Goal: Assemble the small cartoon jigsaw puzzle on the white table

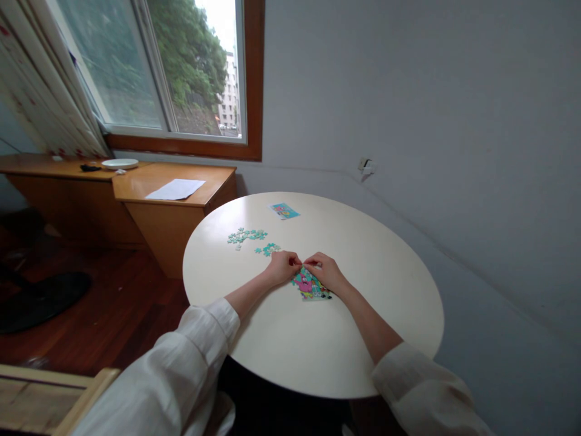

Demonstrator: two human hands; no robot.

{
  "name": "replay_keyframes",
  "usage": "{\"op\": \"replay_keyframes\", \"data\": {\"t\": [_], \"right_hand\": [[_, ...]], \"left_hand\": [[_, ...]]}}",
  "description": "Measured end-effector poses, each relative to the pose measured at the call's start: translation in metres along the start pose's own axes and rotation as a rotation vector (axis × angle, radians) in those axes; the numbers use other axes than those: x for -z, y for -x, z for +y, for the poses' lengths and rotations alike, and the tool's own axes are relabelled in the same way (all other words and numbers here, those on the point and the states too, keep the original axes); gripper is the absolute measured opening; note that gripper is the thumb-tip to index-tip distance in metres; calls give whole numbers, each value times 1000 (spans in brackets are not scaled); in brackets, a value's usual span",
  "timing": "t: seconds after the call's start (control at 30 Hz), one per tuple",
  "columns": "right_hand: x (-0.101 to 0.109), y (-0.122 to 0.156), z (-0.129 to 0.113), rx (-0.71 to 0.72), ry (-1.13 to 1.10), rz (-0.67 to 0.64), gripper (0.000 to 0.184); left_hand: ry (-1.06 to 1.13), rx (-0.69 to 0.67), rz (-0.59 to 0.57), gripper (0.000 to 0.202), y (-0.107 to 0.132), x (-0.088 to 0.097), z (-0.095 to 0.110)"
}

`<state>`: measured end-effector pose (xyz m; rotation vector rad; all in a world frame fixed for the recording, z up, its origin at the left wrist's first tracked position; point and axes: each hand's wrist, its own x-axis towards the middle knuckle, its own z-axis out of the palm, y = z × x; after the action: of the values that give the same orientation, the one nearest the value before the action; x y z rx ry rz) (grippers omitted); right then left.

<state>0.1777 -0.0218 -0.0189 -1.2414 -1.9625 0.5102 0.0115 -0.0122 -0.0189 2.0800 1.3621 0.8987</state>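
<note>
My left hand (284, 267) and my right hand (327, 274) meet fingertip to fingertip at the far edge of a partly joined jigsaw puzzle (307, 287), which is pink, teal and yellow. Both hands are closed in a pinch on a small teal puzzle piece there, mostly covered by the fingers. The right fingers also lie over the puzzle's upper right side. Just beyond my left hand is a small group of loose teal pieces (271, 249). Farther left, a larger spread of loose pieces (245, 236) lies on the table.
The round white table (381, 254) holds a colourful picture card (285, 211) near its far edge. Behind it to the left, a wooden desk (218, 175) carries a paper sheet (176, 189) and a white plate (120, 163). A wall stands close on the right.
</note>
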Motion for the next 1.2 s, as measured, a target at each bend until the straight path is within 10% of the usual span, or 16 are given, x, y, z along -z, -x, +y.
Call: {"op": "replay_keyframes", "data": {"t": [0.63, 1.2], "right_hand": [[-4, -3, 2, -12, 117, 4, 9], [11, -2, 3, -69, -1, 193, 13]], "left_hand": [[-119, -86, 3, 4, 2, 1, 6], [-46, 112, 354, 7, -9, 34, -11]]}}
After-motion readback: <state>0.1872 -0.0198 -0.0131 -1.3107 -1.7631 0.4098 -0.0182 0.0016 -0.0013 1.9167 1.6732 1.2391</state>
